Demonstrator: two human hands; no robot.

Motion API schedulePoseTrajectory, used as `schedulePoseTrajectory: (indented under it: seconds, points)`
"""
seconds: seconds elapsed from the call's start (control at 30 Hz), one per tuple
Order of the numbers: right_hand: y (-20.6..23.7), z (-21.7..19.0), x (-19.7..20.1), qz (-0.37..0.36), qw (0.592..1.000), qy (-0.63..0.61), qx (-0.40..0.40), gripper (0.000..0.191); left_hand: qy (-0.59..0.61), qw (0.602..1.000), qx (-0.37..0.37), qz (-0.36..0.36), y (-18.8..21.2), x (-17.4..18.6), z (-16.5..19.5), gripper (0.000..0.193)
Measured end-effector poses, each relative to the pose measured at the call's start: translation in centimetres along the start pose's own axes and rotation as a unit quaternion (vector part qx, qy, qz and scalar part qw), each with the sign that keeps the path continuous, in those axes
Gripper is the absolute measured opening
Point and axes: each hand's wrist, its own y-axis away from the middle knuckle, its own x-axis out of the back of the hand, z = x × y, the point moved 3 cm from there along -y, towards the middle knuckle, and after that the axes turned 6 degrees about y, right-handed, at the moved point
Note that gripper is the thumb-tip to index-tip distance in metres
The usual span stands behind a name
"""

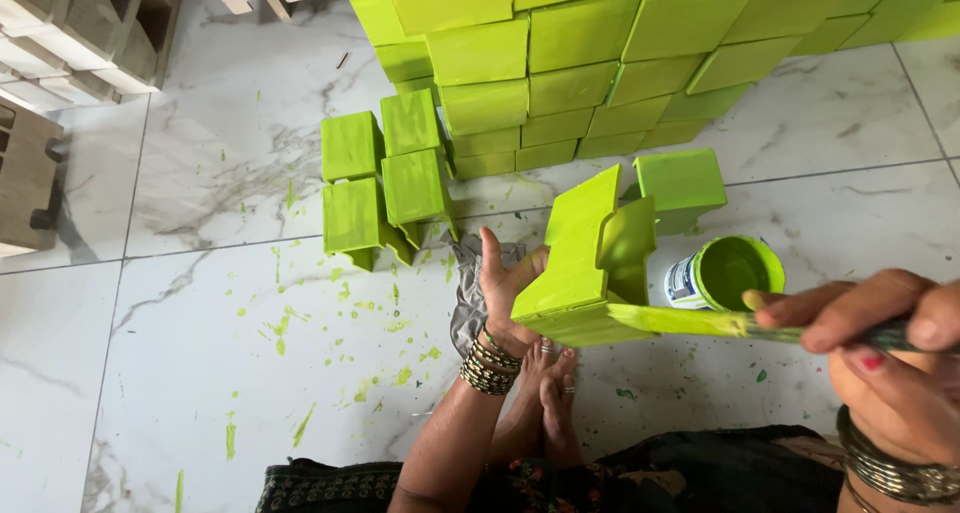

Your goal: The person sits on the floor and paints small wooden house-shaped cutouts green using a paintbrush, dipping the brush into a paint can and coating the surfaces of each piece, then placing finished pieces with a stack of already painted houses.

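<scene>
Paintbrush (700,322) being gripped by right hand (890,358), bristles being pressed on green wooden piece (585,263) being clasped by left hand (507,288); paint can (725,273) sitting just beside.

One package noted: a small round paint tin (727,273) stands upright and open on the white marble floor (200,323), right of centre, just in front of a green-painted block (682,185). Its inside and rim are coated in lime-green paint. A paper label (684,282) wraps the outer wall, white with blue and a little red; its print is too small to make out.
</scene>
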Motion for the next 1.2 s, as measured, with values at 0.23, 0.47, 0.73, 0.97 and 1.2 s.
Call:
schedulePoseTrajectory:
  seconds: [0.23, 0.47, 0.73, 0.97, 1.2]
  points:
    - [-0.2, 0.6, 0.9, 0.068, 0.993, 0.084, -0.042, 0.028, 0.000, 1.000, -0.017, -0.008, 0.3, -0.3, 0.8, 0.112]
    - [-0.8, -0.4, -0.9, 0.148, 0.988, 0.040, -0.035, 0.013, -0.005, 0.999, -0.033, -0.036, 0.5, 0.2, 1.6, 0.111]
    - [-1.9, -1.4, -4.1, 0.142, 0.977, 0.151, -0.053, 0.026, 0.046, 0.998, -0.027, -0.033, 0.7, 0.2, 1.8, 0.113]
    - [-1.6, -1.8, -1.8, 0.134, 0.957, 0.243, -0.078, 0.026, 0.035, 0.999, -0.031, -0.028, 0.4, 0.3, 2.0, 0.113]
    - [-1.7, 0.3, -4.5, 0.164, 0.972, 0.154, 0.073, 0.034, 0.048, 0.997, -0.049, -0.024, 0.5, 0.6, 1.6, 0.112]
